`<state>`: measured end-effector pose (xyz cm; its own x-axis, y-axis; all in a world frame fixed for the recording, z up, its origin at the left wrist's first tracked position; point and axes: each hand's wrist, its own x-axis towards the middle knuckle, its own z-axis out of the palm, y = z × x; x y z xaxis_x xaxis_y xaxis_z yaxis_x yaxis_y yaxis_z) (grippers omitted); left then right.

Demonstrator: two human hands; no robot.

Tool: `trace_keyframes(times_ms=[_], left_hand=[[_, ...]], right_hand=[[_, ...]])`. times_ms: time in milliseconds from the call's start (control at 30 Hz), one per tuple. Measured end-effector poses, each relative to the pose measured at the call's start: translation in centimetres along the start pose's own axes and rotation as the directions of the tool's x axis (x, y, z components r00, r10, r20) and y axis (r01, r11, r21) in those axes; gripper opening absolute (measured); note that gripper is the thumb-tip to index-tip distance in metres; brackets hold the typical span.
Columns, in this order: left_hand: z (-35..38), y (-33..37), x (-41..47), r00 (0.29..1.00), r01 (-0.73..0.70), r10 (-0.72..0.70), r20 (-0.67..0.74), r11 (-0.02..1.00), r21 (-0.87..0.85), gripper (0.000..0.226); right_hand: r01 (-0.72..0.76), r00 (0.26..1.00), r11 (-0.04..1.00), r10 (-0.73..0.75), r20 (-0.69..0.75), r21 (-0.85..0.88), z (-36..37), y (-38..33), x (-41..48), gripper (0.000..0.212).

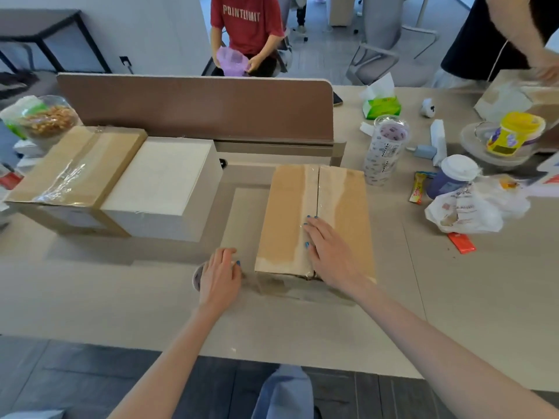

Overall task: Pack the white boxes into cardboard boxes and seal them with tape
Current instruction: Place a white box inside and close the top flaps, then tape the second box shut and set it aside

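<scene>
A closed cardboard box (348, 207) lies on the table in front of me, with clear tape running along its centre seam. My right hand (329, 252) presses flat on the near end of that taped seam, fingers straight. To the left of the box, my left hand (219, 276) grips a roll of clear tape (197, 278) on the table, and a strip of tape stretches from it to the box's near edge. A white box (163, 179) stands at the left, beside another taped cardboard box (75, 167).
A brown desk divider (196, 104) stands behind the boxes. A stack of tape rolls (384, 149), a lidded cup (453, 176), a plastic bag (472, 210), a tissue pack (381, 105) and a yellow tub (514, 133) crowd the right. Two other people stand beyond the table.
</scene>
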<state>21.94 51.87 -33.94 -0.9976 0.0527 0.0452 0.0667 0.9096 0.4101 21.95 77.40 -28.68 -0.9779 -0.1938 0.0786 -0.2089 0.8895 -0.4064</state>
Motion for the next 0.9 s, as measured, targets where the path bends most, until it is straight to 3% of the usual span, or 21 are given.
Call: trace_keyframes(times_ms=[167,367,500,700,767,900], left_hand=[[1.3,-2.2,-2.8,0.986,0.147,-0.154,0.063,0.984,0.105,0.029],[1.3,-2.6,-3.8,0.976,0.155,-0.182,0.117,0.965,0.21,0.022],[-0.2,-1.6,-4.4,0.978,0.203,-0.207,0.036,0.975,0.085,0.018],[-4.3,0.6,-4.1,0.998,0.043,-0.049,-0.049,0.994,-0.102,0.016],[-6.0,1.6,-3.6,0.998,-0.017,0.007,-0.067,0.989,-0.148,0.005],[-9.3,4.0,-2.2,0.998,-0.063,0.054,-0.041,0.963,-0.264,0.01]], right_hand=[[0.073,0.997,0.997,-0.073,-0.016,-0.014,0.0,-1.8,-2.3,0.041],[0.106,0.994,0.994,-0.106,-0.02,-0.036,-0.1,-3.3,-3.7,0.04],[0.135,0.991,0.99,-0.135,0.008,-0.031,-0.3,-4.6,-3.8,0.04],[0.079,0.995,0.991,-0.085,0.048,0.109,-1.0,-7.1,-2.0,0.041],[0.028,0.998,0.981,-0.037,0.046,0.19,-1.6,-8.0,-0.8,0.04],[-0.108,0.994,0.87,0.101,0.039,0.481,-3.1,-9.4,2.1,0.046]])
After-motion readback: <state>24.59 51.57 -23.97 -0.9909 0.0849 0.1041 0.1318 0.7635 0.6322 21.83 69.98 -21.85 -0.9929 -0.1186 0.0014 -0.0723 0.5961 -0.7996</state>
